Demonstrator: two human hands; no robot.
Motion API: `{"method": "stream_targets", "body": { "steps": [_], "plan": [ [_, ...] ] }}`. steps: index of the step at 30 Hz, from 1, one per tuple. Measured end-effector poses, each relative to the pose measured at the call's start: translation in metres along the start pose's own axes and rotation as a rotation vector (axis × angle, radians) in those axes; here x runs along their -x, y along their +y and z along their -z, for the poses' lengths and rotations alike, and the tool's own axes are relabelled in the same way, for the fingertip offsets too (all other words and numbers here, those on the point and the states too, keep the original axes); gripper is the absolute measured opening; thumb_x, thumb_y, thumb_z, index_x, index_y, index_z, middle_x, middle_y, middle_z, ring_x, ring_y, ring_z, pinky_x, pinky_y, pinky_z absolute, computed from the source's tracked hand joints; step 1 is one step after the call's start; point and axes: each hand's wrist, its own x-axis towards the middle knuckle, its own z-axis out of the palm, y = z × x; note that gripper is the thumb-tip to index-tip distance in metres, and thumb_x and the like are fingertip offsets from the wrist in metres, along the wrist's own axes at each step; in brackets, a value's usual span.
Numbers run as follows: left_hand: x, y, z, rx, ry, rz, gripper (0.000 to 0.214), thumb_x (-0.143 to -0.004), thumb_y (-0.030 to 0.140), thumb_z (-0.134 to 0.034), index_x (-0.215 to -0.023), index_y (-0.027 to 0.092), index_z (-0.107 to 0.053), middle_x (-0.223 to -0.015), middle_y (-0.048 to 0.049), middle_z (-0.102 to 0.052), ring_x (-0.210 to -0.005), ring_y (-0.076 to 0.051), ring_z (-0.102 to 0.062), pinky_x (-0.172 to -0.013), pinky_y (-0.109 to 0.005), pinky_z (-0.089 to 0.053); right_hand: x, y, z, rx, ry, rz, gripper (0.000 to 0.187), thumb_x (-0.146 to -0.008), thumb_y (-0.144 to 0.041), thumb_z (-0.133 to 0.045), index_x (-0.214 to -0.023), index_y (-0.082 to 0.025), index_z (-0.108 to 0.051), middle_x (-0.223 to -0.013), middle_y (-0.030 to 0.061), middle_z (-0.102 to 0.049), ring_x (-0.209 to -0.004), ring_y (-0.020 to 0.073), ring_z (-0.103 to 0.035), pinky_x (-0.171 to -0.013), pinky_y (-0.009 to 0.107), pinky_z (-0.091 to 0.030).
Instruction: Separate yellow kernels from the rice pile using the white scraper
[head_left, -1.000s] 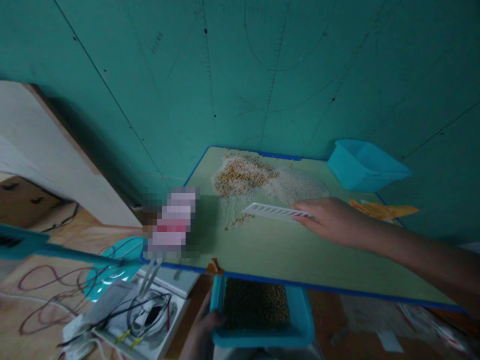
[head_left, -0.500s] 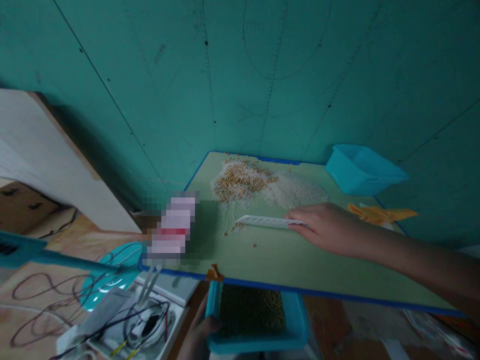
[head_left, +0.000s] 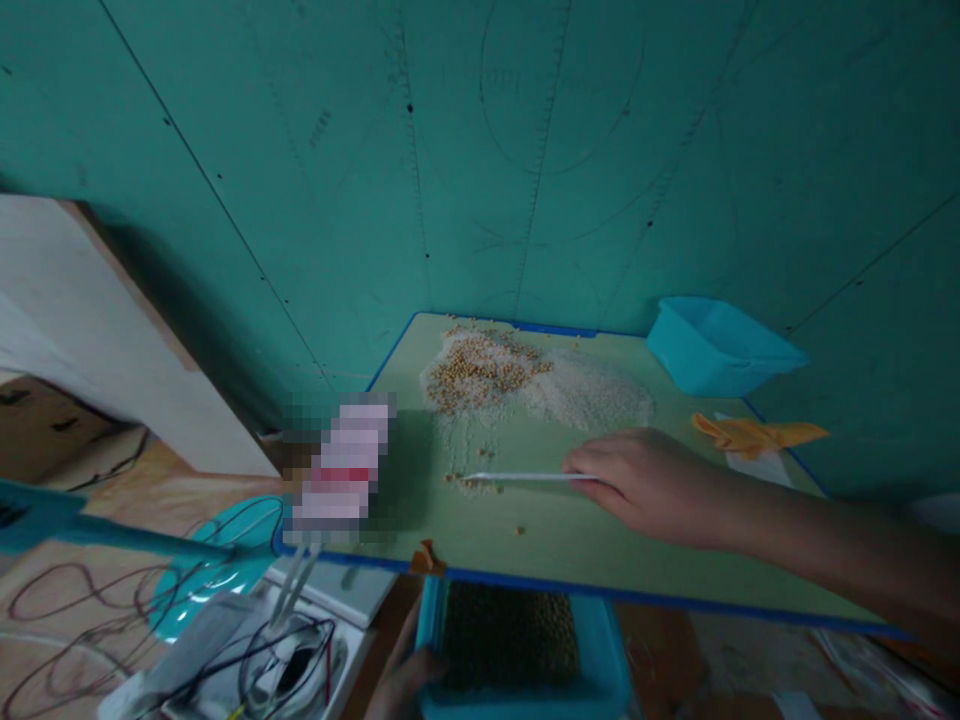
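My right hand [head_left: 637, 485] is closed around a white flat slotted plastic piece [head_left: 525, 477], seen edge-on. Its far end touches a few beans and grains [head_left: 472, 485] on the pale green board [head_left: 622, 555]. Behind it lies a heap of tan beans [head_left: 480, 368], mixed with white rice-like grains [head_left: 592, 385] that spread to the right. Below the board's front edge, my left hand [head_left: 409, 675] grips the left rim of a blue bin [head_left: 611, 665] with many beans [head_left: 517, 630] inside. The left fingertips are partly hidden and dim.
A second blue bin [head_left: 720, 355] stands at the board's back right, with an orange cloth [head_left: 757, 435] nearby. On the left edge is a pixelated pinkish object [head_left: 345, 465]. A box of cables [head_left: 300, 650] sits below left. The green wall [head_left: 480, 150] rises behind.
My right hand has drawn the white piece toward the front edge and turned it more edge-on, bringing some beans and grains along. My left hand stays at the bin. The view has tilted slightly.
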Motion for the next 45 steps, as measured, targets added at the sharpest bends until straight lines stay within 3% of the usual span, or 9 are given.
{"method": "stream_targets", "body": {
  "steps": [8,16,29,35,45],
  "plan": [
    [0.001,0.0,0.0,-0.083,0.05,-0.009,0.088,-0.044,0.008,-0.061,-0.129,0.023,-0.043,-0.047,0.0046,-0.067,-0.07,-0.031,-0.066,-0.06,-0.037,-0.048,0.007,-0.005,-0.002,-0.012,-0.01,0.028,0.019,-0.087,-0.019,-0.039,-0.083,-0.017,-0.057,-0.075,0.002,-0.062,-0.07,0.0143,-0.056,-0.061,0.026,-0.032],
    [0.032,0.009,-0.027,-0.087,-0.06,-0.014,0.066,-0.064,0.011,-0.055,-0.128,0.022,-0.044,-0.091,-0.0014,-0.075,-0.098,-0.028,-0.062,-0.081,-0.036,-0.047,0.016,-0.01,-0.002,-0.025,-0.015,0.022,0.018,-0.085,-0.018,-0.04,-0.082,-0.018,-0.059,-0.075,0.0013,-0.062,-0.069,0.0144,-0.056,-0.06,0.027,-0.031],
    [0.026,0.004,-0.014,-0.165,-0.092,-0.023,0.051,-0.068,0.012,-0.051,-0.117,0.022,-0.055,-0.094,0.0015,-0.074,-0.103,-0.025,-0.058,-0.087,-0.034,-0.042,0.027,-0.013,-0.006,-0.023,0.025,0.102,0.019,-0.085,-0.016,-0.04,-0.084,-0.018,-0.059,-0.072,0.0022,-0.061,-0.068,0.0129,-0.055,-0.06,0.025,-0.033],
    [0.021,-0.003,-0.006,-0.147,-0.043,-0.017,0.062,-0.067,0.013,-0.051,-0.127,0.023,-0.044,-0.102,0.0007,-0.072,-0.107,-0.026,-0.055,-0.088,-0.036,-0.04,0.032,-0.015,-0.007,-0.008,0.023,0.1,0.02,-0.085,-0.016,-0.039,-0.084,-0.018,-0.059,-0.071,0.0021,-0.061,-0.066,0.0129,-0.054,-0.06,0.025,-0.033],
    [0.021,0.0,-0.007,-0.196,-0.125,-0.038,0.05,-0.071,0.012,-0.047,-0.12,0.022,-0.052,-0.106,0.0004,-0.07,-0.108,-0.025,-0.054,-0.088,-0.035,-0.039,0.058,-0.001,-0.005,0.033,0.068,-0.043,0.016,-0.085,-0.019,-0.042,-0.081,-0.019,-0.058,-0.069,0.0015,-0.06,-0.062,0.0127,-0.054,-0.058,0.025,-0.034]
  ]
}}
